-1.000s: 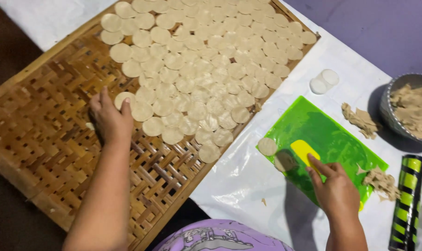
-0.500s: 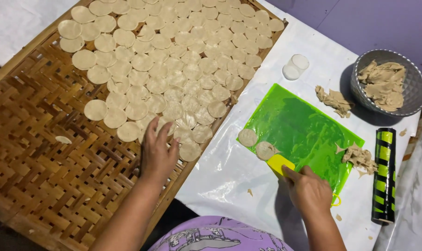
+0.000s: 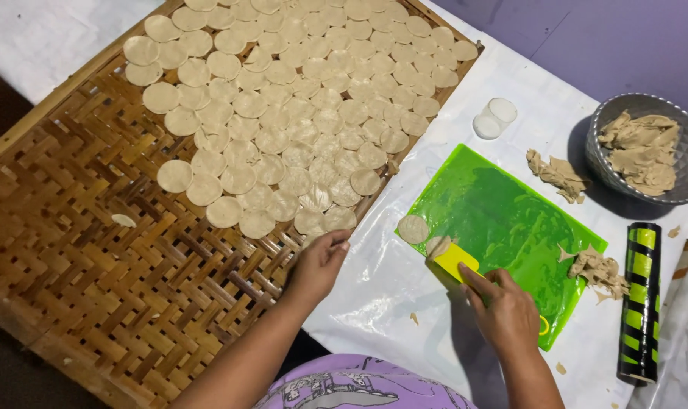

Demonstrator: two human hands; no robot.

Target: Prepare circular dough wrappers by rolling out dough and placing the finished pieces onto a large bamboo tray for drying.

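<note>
The tray [image 3: 94, 303] runs off the left, top and bottom edges, and some top-row discs [image 3: 283, 106] are cut with it. The right hand [image 3: 507, 318] covers most of the scraper [image 3: 456, 261], so only its yellow blade shows. The scraper hides part of one disc [image 3: 437, 245]. The bowl [image 3: 681, 163] is clipped at the right edge. The left hand [image 3: 321, 261] curls its fingertips under, so its grip cannot be read.

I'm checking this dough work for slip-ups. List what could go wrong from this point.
1. The yellow scraper in the right hand is sliding under a thin dough disc on the green mat; the disc may tear or fold.
2. Discs on the woven tray already overlap near the left hand, so they may stick together.
3. The rolling pin lies near the table edge and might roll off.
</note>
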